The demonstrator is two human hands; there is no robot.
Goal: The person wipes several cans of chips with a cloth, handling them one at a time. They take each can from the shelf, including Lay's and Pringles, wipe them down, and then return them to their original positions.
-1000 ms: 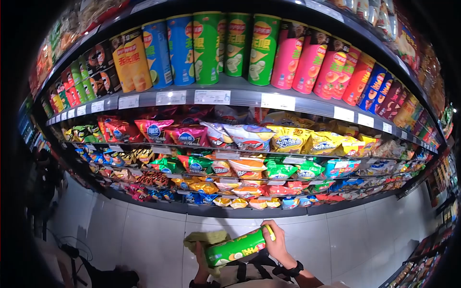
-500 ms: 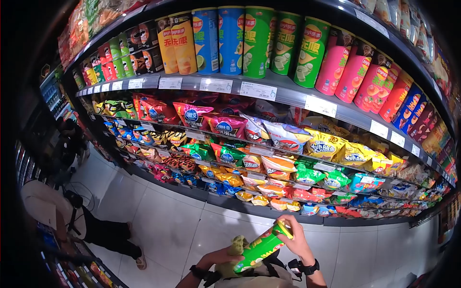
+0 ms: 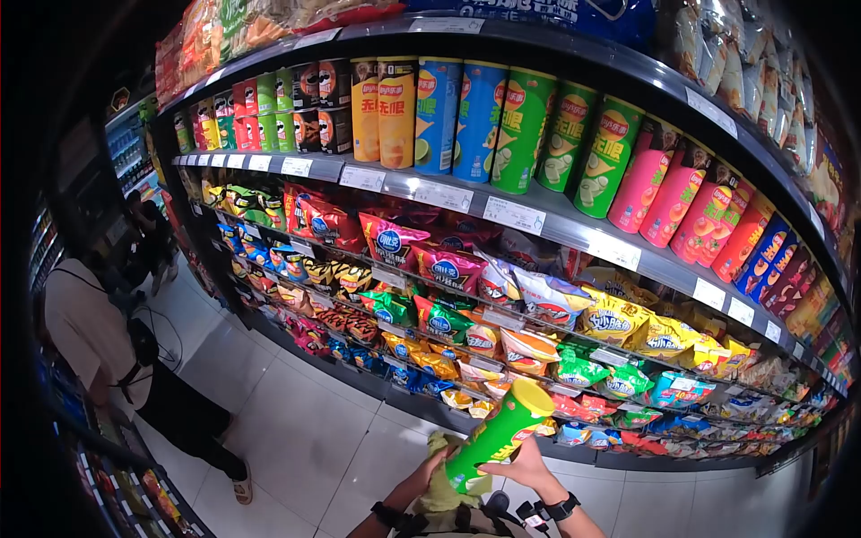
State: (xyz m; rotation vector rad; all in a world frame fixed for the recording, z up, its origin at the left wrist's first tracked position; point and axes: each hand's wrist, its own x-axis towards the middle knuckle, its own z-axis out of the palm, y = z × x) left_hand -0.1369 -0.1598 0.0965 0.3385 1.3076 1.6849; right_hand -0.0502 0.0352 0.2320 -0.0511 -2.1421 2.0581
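Both hands are on the green chip can (image 3: pixel 499 434): right hand (image 3: pixel 523 466) grips its lower side, left hand (image 3: pixel 429 473) presses a yellow-green cloth (image 3: pixel 446 484) against its base. Looks like mid-wipe, low in front of the snack shelves (image 3: pixel 538 220); next I'd guess it needs turning to reach the rest.

Open air over the white floor (image 3: pixel 305 430) between the raised green can (image 3: pixel 499 435) and the lower shelves. Ahead, packed snack bags (image 3: pixel 448 318) filling every tier. Above, upright cans (image 3: pixel 502 121) tight side by side on the upper shelf (image 3: pixel 466 199). Far left, another person (image 3: pixel 99 341) standing in the aisle.
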